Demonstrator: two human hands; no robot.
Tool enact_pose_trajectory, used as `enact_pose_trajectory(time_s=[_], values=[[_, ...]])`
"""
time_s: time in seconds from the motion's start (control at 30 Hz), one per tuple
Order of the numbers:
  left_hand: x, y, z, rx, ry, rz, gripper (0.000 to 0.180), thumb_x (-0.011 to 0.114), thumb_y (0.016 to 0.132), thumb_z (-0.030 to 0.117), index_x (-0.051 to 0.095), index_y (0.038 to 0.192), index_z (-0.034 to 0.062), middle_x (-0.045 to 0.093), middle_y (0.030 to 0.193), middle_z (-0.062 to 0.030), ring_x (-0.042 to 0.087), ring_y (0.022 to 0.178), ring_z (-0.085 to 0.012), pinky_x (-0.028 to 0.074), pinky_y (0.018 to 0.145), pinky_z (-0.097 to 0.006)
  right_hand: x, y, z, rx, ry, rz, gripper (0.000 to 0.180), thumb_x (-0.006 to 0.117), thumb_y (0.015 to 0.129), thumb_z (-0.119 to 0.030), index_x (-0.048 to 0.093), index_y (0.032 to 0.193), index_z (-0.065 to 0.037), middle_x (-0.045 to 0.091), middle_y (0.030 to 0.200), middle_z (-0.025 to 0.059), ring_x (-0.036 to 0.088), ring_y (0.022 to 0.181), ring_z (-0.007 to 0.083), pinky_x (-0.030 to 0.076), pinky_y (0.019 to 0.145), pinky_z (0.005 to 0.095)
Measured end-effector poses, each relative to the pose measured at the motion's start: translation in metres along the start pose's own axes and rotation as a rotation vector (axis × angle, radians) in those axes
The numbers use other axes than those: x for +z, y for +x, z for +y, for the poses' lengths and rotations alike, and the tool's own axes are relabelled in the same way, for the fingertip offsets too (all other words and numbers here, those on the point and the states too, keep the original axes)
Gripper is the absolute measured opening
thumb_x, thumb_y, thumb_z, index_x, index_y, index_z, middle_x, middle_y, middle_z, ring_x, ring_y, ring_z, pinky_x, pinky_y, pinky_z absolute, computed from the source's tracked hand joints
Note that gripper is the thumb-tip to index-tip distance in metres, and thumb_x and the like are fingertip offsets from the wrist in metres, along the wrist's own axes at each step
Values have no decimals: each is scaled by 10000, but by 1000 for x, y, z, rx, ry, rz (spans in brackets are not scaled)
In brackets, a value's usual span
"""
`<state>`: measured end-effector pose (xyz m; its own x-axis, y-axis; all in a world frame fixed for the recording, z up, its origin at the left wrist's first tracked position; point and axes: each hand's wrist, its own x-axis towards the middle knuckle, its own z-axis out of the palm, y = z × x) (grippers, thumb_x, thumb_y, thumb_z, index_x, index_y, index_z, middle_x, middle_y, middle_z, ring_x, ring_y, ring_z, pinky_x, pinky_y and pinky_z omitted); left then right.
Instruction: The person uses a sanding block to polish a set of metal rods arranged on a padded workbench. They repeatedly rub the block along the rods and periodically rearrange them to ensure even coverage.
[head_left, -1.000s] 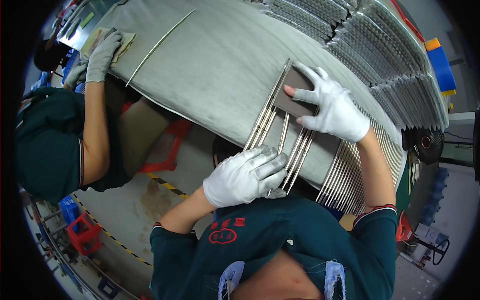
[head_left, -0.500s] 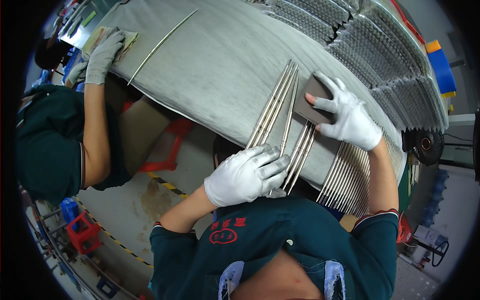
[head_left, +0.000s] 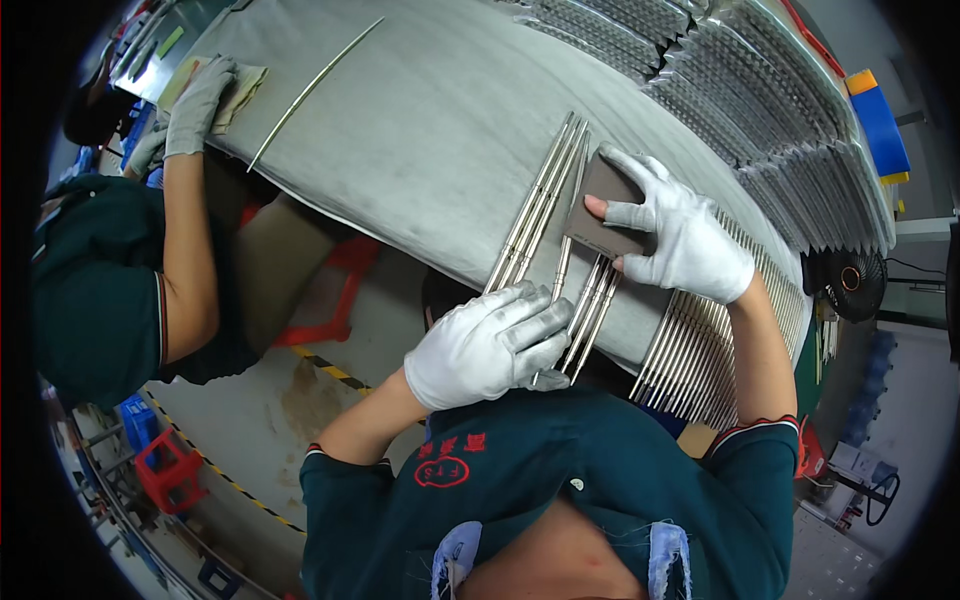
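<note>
Both my hands wear white gloves. My left hand (head_left: 490,343) presses down on the near ends of several long thin metal rods (head_left: 535,210) laid side by side on the grey padded table (head_left: 420,130). My right hand (head_left: 675,235) grips a dark grey sanding block (head_left: 603,205) and holds it flat on the rods, a little beyond the left hand.
More metal rods (head_left: 700,350) lie in a row to my right. Stacks of ribbed metal parts (head_left: 760,110) fill the table's far side. A single rod (head_left: 310,88) lies at the left, near a co-worker's gloved hand (head_left: 197,105) on a cloth. A fan (head_left: 850,285) stands at right.
My right hand has slid the sanding block along the rods, first away from me and then slightly back. My left hand has stayed on the rod ends.
</note>
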<state>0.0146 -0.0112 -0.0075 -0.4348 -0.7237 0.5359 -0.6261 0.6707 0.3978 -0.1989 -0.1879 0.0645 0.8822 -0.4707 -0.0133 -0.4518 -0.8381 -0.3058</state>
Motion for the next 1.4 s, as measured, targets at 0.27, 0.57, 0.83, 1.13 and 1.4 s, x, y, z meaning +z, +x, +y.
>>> enact_pose_trajectory(time_s=[0.27,0.57,0.83,1.13,1.4], values=[[4,-2,3,-1,45,-3,463,790,744,446,691,1062,125,681,1200,-100,697,1049,-295,560,940,-422,-8,6,-10,17,-14,-104,561,733,733,-284,712,1289,-218,421,1551,194,456,1350,396,504,1013,505],[1,-3,3,-26,20,11,395,723,830,431,704,1071,119,681,1229,-107,687,1080,-286,548,966,-414,-6,3,-6,13,-1,-55,552,752,729,-285,722,1274,-212,440,1536,194,487,1330,397,500,1030,478],[1,-1,3,-26,8,60,450,793,759,411,681,1094,132,688,1190,-91,699,1040,-295,569,923,-395,-3,22,-21,-18,-10,-30,580,755,717,-283,710,1292,-214,430,1540,204,481,1331,378,513,1014,469],[2,-5,3,-53,-2,121,539,832,702,407,673,1159,169,695,1194,-75,709,1022,-282,580,899,-381,-1,24,-18,61,36,-26,585,760,700,-281,720,1279,-202,409,1565,187,483,1332,372,483,1046,480],[2,-3,1,-53,-26,89,488,805,734,384,674,1152,169,700,1165,-72,709,1002,-278,577,899,-374,-15,9,-17,39,37,-97,551,757,713,-287,732,1256,-197,419,1550,193,439,1379,387,460,1069,495]])
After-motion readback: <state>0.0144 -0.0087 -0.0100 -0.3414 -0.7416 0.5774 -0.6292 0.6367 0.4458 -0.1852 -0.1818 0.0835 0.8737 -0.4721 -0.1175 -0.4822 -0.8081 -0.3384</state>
